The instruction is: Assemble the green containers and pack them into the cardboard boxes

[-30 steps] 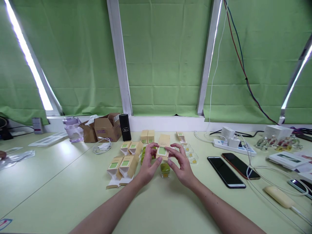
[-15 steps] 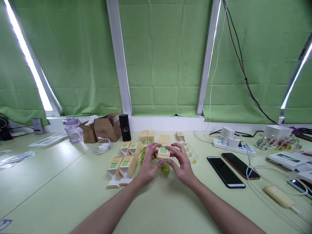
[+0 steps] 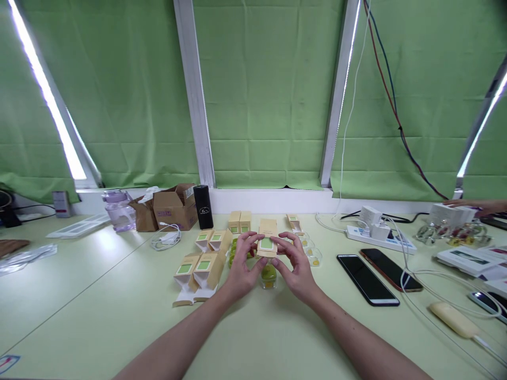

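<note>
A small tan carton with a green label (image 3: 267,244) is held between my two hands in the middle of the table. My left hand (image 3: 244,264) grips its left side and my right hand (image 3: 293,264) its right side, fingertips on its edges. Just below it stands a clear container with green contents (image 3: 268,275), near both thumbs. More green containers (image 3: 232,253) show partly behind my left hand. Open tan cartons with white flaps (image 3: 205,269) stand to the left, and two closed cartons (image 3: 240,221) stand farther back.
Clear containers (image 3: 313,256) and a small carton (image 3: 294,222) lie right of my hands. Two phones (image 3: 368,279), a power strip (image 3: 380,238) and loose cables are farther right. A cardboard box (image 3: 174,208), black cylinder (image 3: 203,207) and purple bottle (image 3: 119,212) stand at the back left.
Another person's hand has appeared at the far right over the white boxes. Something brown has come into view at the left edge. My hands and the carton have hardly moved.
</note>
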`<state>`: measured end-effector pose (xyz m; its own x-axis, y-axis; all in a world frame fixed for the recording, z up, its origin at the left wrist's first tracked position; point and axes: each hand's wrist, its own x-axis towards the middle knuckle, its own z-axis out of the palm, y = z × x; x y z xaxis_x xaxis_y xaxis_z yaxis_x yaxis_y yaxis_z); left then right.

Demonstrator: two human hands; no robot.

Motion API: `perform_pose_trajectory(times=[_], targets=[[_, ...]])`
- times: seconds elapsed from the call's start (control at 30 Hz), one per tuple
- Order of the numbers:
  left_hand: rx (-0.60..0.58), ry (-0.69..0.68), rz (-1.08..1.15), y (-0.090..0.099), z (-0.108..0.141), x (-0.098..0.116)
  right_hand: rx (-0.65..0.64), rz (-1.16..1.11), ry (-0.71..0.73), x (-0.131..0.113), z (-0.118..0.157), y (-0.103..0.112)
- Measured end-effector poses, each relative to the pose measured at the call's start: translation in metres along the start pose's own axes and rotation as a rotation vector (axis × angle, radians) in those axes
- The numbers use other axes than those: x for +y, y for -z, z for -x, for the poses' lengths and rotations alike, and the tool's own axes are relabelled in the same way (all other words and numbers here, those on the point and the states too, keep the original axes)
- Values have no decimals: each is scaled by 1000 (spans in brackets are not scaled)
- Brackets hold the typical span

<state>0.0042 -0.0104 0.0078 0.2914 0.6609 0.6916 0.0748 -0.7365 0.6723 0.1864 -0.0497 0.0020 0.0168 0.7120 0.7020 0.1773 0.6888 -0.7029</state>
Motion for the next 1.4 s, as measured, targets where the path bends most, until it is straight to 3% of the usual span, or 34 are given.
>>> perform_pose_trajectory(times=[1.4], targets=[[57, -55, -54, -3, -1, -4, 22, 20, 19, 3, 0, -1]])
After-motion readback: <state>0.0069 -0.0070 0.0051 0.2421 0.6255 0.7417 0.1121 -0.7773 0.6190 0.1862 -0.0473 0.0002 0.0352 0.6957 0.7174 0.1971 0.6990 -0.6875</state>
